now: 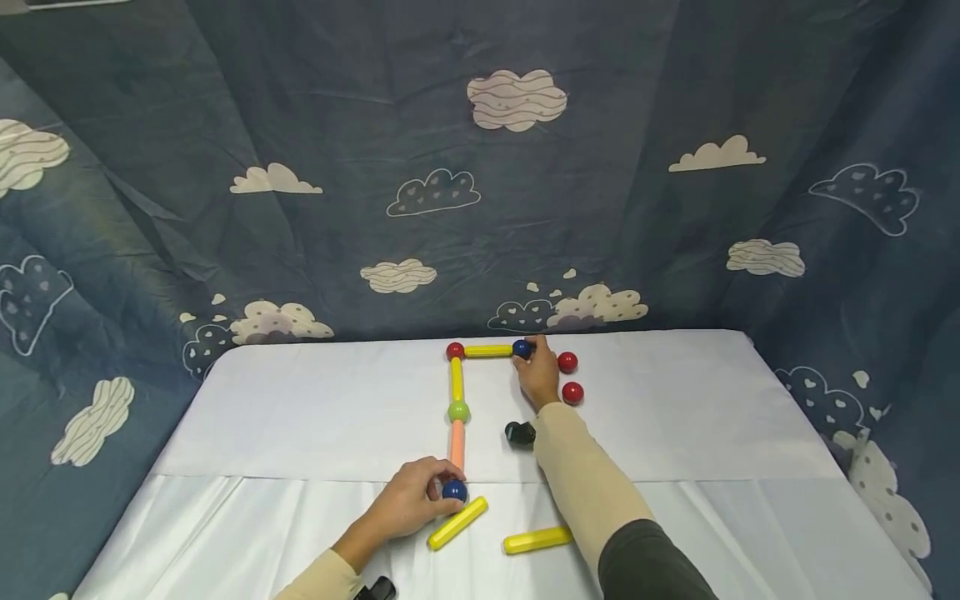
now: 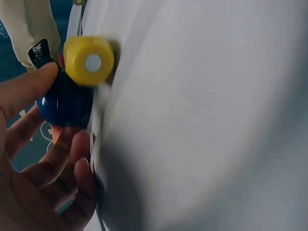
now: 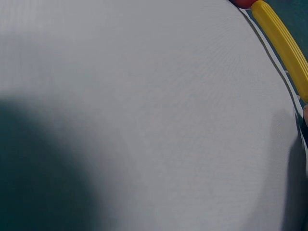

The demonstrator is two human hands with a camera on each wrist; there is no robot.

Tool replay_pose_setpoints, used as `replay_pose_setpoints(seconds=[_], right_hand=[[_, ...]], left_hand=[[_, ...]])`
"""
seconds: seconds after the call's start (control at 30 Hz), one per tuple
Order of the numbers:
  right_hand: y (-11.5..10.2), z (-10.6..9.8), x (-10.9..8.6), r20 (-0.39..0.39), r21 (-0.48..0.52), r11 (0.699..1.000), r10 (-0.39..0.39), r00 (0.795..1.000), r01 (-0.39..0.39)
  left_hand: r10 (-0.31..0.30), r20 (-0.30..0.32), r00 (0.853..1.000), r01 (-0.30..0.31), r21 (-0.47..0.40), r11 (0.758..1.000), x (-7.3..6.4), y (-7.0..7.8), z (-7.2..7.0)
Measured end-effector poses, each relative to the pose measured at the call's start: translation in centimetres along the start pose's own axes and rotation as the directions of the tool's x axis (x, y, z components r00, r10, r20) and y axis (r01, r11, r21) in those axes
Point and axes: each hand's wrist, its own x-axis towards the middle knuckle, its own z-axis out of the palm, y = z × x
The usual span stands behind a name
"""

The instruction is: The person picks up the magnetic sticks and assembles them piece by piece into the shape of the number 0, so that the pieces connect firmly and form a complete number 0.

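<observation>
In the head view my left hand (image 1: 408, 498) grips a blue ball (image 1: 454, 490) at the near end of a chain of rods and balls. The left wrist view shows the thumb and fingers around that blue ball (image 2: 67, 107). At the far end, my right hand (image 1: 540, 377) pinches another blue ball (image 1: 522, 349). Between them run a salmon rod (image 1: 457, 442), a green ball (image 1: 458, 411), a yellow rod (image 1: 457, 379), a red corner ball (image 1: 454, 351) and a second yellow rod (image 1: 487, 351). The right wrist view barely catches the right hand at its edge.
Two loose red balls, one farther (image 1: 567, 362) and one nearer (image 1: 572, 392), lie right of the right hand. One loose yellow rod (image 1: 457, 523) lies beside the left hand; another yellow rod (image 1: 537, 540) is partly under the right sleeve. White cloth (image 1: 697, 417) covers the table.
</observation>
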Motion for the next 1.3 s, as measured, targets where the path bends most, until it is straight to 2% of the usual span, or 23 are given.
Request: replay_pose_setpoints(seconds=[0.17, 0.27, 0.43, 0.63, 0.9, 1.13, 1.3], right_hand=[[0.0, 0.3, -0.2, -0.015, -0.007, 1.0, -0.01, 1.0, 0.01], [-0.1, 0.3, -0.2, -0.011, -0.011, 1.0, -0.004, 1.0, 0.004], [-0.2, 0.4, -0.2, -0.003, -0.019, 1.0, 0.009, 1.0, -0.009], [-0.3, 0.4, -0.2, 0.004, -0.009, 1.0, -0.002, 1.0, 0.002], [0.2, 0.3, -0.3, -0.006, -0.025, 0.999, -0.019, 1.0, 0.019], [-0.1, -0.1, -0.5, 0.041, -0.028, 0.998, -0.051, 0.998, 0.053], [-0.8, -0.8, -0.7, 0.112, -0.029, 0.999, -0.033, 0.993, 0.037]], left_hand=[[0.005, -0.081, 0.997, -0.004, 0.016, 1.0, 0.0, 0.0, 0.4], [-0.004, -0.104, 0.995, 0.007, 0.022, 1.0, 0.0, 0.1, 0.5], [-0.028, -0.074, 0.997, 0.025, -0.038, 0.999, 0.0, -0.1, 0.2], [-0.026, -0.044, 0.999, 0.02, -0.128, 0.992, 0.2, -0.6, -0.2], [-0.073, 0.062, 0.995, 0.084, -0.216, 0.973, 1.0, -0.6, -0.6], [-0.095, 0.058, 0.994, 0.106, -0.235, 0.966, 1.4, -0.8, -0.7], [-0.115, 0.057, 0.992, 0.125, -0.24, 0.963, 1.4, -0.8, -0.8]])
